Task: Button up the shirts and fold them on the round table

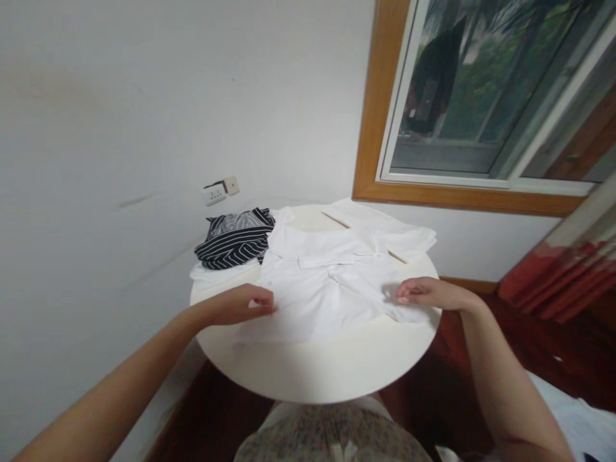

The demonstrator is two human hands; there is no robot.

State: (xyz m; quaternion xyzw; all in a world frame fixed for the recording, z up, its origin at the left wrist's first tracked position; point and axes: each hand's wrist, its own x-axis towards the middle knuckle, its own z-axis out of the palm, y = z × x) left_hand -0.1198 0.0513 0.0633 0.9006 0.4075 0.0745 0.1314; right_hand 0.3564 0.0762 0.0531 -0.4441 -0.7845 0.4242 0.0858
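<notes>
A white shirt (332, 276) lies spread on a round white table (327, 366). My left hand (243, 303) rests at the shirt's left edge with its fingers curled on the cloth. My right hand (423, 292) sits at the shirt's right edge, fingers bent and pinching the fabric. Both hands are on the near half of the garment. A folded black-and-white striped garment (235, 240) lies at the table's far left, on top of another white cloth.
A white wall with a socket plate (219, 190) stands behind the table. A wood-framed window (481, 102) is at the upper right. Red curtain cloth (568, 276) hangs at the right, above dark red floor.
</notes>
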